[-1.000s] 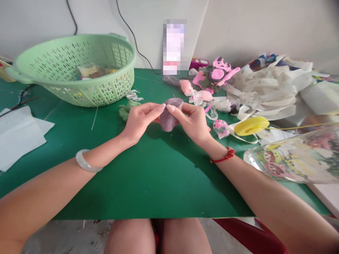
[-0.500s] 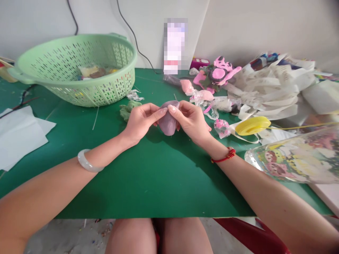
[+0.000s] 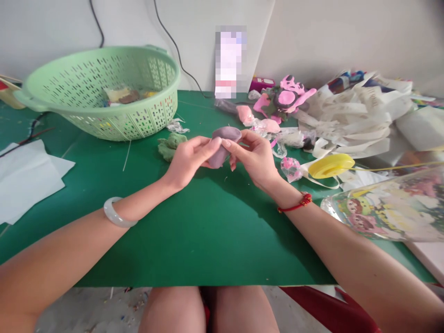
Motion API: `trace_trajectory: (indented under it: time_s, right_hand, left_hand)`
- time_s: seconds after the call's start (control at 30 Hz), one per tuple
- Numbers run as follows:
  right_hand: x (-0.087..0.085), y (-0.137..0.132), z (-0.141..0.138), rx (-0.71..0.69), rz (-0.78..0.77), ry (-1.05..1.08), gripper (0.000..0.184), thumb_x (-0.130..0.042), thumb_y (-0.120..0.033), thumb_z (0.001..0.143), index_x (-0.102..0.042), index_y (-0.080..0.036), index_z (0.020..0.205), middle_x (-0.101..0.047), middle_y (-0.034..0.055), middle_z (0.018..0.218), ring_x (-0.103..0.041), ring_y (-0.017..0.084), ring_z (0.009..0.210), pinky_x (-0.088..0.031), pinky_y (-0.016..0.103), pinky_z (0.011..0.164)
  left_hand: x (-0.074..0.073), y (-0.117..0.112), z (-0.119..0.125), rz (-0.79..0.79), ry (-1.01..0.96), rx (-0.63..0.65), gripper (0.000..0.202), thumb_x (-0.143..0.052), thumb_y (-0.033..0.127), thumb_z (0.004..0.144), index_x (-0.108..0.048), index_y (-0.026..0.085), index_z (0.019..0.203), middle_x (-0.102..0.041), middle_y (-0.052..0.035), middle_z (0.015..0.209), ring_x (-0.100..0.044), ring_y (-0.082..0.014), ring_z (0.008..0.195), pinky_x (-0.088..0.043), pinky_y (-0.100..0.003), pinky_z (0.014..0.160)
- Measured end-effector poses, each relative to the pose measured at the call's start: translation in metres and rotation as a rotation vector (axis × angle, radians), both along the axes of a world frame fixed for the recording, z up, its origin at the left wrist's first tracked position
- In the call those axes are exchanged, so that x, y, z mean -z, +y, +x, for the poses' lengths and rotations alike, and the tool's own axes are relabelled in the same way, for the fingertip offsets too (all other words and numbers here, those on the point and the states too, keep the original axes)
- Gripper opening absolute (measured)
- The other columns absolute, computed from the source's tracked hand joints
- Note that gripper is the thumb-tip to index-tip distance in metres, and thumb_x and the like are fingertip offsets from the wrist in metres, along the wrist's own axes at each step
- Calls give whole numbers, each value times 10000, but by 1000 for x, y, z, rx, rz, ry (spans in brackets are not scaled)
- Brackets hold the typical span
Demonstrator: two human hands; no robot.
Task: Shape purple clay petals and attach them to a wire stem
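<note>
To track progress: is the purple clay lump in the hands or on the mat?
In the hands: the purple clay lump is pinched between the left hand and the right hand.

Bright, even light, soft shadows [image 3: 236, 208], and slightly bowed edges.

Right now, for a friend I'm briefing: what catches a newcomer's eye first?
A mauve clay lump pinched between the left hand and right hand sits centre, over the green mat. Behind left sits a pale green plastic colander. At right, a pink shape and yellow reel stand out among white strips.
</note>
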State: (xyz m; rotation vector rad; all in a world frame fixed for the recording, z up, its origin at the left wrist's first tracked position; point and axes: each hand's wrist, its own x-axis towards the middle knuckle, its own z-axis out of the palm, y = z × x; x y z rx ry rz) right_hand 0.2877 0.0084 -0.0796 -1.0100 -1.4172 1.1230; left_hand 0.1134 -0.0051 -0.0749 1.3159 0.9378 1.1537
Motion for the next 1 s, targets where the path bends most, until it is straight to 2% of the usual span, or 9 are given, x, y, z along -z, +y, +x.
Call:
trace_trajectory:
  time_s: [0.17,0.4,0.57,0.63,0.83,1.0]
  right_hand:
    - [-1,0,-2,23,-34,-6,588,-868,-717,616,-546,-241,743,-605,-30,646,-563,123,511,-504,286,453]
    - [3,3,2,-4,-22,-48,551,-822,-719,692,-584,-237,814,-581,-27,662,-581,128,552,-497,279,477]
    - [1,1,2,-2,35,-14,604,-819,-701,714,-650,-292,1124,-661,-10,871,-598,112,574,-520,272,489]
    - [0,1,2,-14,34,-11,619,-817,-687,729,-658,-308,1192,-676,-4,908,-599,112,582,-527,273,493]
    - [6,6,4,-12,40,18,522,-849,-647,711,-723,-245,1018,-695,4,871,-612,124,617,-516,271,495]
    - [8,5,4,-17,56,-15,507,-851,-640,711,-735,-218,966,-684,-9,759,-584,115,567,-504,268,495]
  left_hand:
    - [0,-7,2,18,4,56,523,-904,533,696,-733,152,1010,-792,-82,918,-776,-264,851,-650,-392,799]
    - [0,-3,-1,4,67,44,542,-886,596,687,-713,160,959,-782,-94,900,-784,-281,809,-654,-395,714]
    - [0,-3,-1,49,90,24,510,-852,636,710,-644,183,817,-755,-57,795,-763,-251,753,-637,-349,634]
    - [0,-3,-1,66,98,14,494,-831,639,737,-633,190,791,-743,-46,761,-754,-235,714,-630,-334,610]
    - [-1,-4,-1,5,49,43,497,-757,679,797,-688,189,843,-751,-51,779,-748,-223,651,-643,-358,619]
    - [0,-4,-1,9,41,3,465,-844,603,747,-637,201,857,-748,-26,758,-740,-214,616,-648,-352,593]
